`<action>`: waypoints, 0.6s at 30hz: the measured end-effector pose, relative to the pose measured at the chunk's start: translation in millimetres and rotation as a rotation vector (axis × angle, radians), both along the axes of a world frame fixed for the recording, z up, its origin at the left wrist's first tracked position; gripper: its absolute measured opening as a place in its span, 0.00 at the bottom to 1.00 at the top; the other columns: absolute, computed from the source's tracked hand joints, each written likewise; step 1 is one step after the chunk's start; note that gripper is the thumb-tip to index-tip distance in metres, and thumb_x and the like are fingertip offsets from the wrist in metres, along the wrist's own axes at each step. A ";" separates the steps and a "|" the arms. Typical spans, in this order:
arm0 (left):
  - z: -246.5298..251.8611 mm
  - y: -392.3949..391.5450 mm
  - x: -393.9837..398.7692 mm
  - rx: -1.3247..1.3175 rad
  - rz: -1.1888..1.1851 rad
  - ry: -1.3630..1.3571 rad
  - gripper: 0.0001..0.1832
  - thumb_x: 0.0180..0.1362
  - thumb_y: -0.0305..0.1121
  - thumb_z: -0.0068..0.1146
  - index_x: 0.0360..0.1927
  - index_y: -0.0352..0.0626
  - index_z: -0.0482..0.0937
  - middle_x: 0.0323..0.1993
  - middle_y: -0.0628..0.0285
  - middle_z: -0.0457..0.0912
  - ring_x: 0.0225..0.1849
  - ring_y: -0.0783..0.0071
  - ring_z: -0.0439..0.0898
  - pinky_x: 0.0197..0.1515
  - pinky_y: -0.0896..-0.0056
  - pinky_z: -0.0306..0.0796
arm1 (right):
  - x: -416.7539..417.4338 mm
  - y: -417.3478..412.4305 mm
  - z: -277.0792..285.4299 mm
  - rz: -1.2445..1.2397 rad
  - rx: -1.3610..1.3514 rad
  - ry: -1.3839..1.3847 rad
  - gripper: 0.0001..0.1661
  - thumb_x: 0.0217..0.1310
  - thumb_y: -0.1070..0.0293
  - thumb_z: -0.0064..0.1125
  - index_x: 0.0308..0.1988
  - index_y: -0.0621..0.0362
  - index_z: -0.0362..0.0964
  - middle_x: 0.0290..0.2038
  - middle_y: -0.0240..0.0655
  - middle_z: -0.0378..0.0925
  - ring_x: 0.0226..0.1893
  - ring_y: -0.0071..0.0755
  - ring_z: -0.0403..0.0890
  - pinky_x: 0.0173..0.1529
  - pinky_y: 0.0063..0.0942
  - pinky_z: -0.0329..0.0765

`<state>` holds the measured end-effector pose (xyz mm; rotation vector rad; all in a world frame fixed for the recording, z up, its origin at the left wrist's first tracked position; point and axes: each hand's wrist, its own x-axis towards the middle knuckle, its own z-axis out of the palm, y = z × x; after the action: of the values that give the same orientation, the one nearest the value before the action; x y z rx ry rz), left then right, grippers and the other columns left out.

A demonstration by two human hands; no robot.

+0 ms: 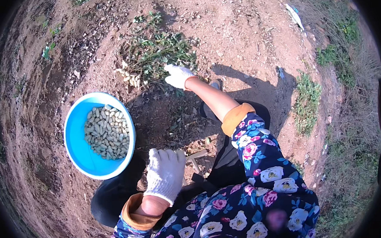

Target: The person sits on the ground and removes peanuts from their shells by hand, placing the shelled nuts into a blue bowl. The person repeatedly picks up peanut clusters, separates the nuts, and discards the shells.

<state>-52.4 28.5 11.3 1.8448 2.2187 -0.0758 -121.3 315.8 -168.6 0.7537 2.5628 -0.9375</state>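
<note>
My right hand (178, 76), in a white knit glove, reaches forward to the near right edge of a pile of uprooted peanut plants (161, 52). Its fingertips meet the leaves, and whether they grip a stem is not clear. A cluster of pale peanut pods (130, 76) hangs at the pile's left side. Close to my body is my left hand (165, 175), also gloved, back up and fingers bent forward; its palm is hidden. A blue plastic basin (76, 138) stands left of it, partly filled with loose unshelled peanuts (108, 133).
Sandy soil (237, 22) with dry leaf litter surrounds me. Between my legs is a small wooden frame (196, 157). My shoe (215, 84) is just beyond the right forearm. Green weeds (307, 103) and dry brush (355, 116) line the right side, with a pale scrap (295, 16) farther up.
</note>
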 end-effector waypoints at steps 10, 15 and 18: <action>8.8 6.6 -16.2 -0.187 -0.006 -0.242 0.17 0.46 0.32 0.58 0.42 0.43 0.73 0.33 0.58 0.74 0.41 0.60 0.73 0.55 0.55 0.61 | -109.0 -9.3 -89.0 0.161 0.401 0.098 0.40 0.54 0.68 0.51 0.66 0.55 0.47 0.66 0.49 0.52 0.67 0.48 0.55 0.67 0.43 0.57; 0.4 13.0 -27.8 -0.194 0.026 -0.189 0.15 0.47 0.33 0.56 0.40 0.43 0.74 0.33 0.58 0.73 0.42 0.61 0.73 0.55 0.54 0.62 | -133.4 -3.6 -93.9 0.184 0.263 0.057 0.47 0.51 0.69 0.59 0.68 0.45 0.46 0.69 0.43 0.47 0.69 0.46 0.50 0.65 0.42 0.61; -4.1 11.9 -30.8 -0.249 0.003 -0.180 0.15 0.48 0.34 0.55 0.41 0.42 0.74 0.34 0.58 0.73 0.42 0.61 0.73 0.55 0.53 0.61 | -133.4 1.0 -97.0 0.183 0.167 0.022 0.56 0.47 0.71 0.62 0.69 0.38 0.39 0.63 0.44 0.61 0.60 0.45 0.67 0.55 0.42 0.73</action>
<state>-83.2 40.4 7.2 1.6466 1.9904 -0.1700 -254.7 316.8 -265.6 0.5416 2.6996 -0.6851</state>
